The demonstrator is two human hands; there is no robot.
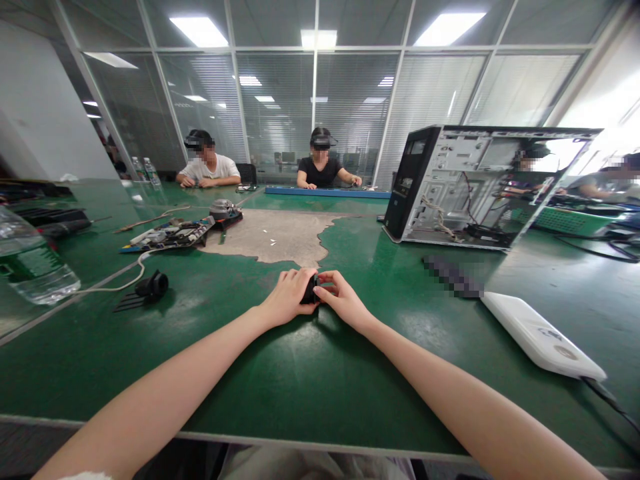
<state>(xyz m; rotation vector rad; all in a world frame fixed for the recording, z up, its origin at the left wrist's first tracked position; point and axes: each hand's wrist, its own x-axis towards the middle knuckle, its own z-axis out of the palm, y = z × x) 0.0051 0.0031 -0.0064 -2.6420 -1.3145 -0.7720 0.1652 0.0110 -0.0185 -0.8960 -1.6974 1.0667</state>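
Observation:
Just above the green table (pixel 260 380), both hands meet at a small black part (pixel 311 291), mostly covered by fingers, so its kind does not show. My left hand (pixel 289 293) is closed round its left side. From the other side, my right hand (pixel 342 300) pinches its right edge between thumb and fingertips. To the left lies a black plastic piece (pixel 153 285) with a round opening and several thin prongs. Farther back, a circuit board (pixel 173 235) rests beside a round metal cooler (pixel 225 212).
An open computer case (pixel 415 180) stands at right. Before it lie a white power bank (pixel 545 333) with a cable and a blurred dark object (pixel 453 275). A water bottle (pixel 35 260) is at far left. Two people (pixel 323 163) sit across the table; others are at far right.

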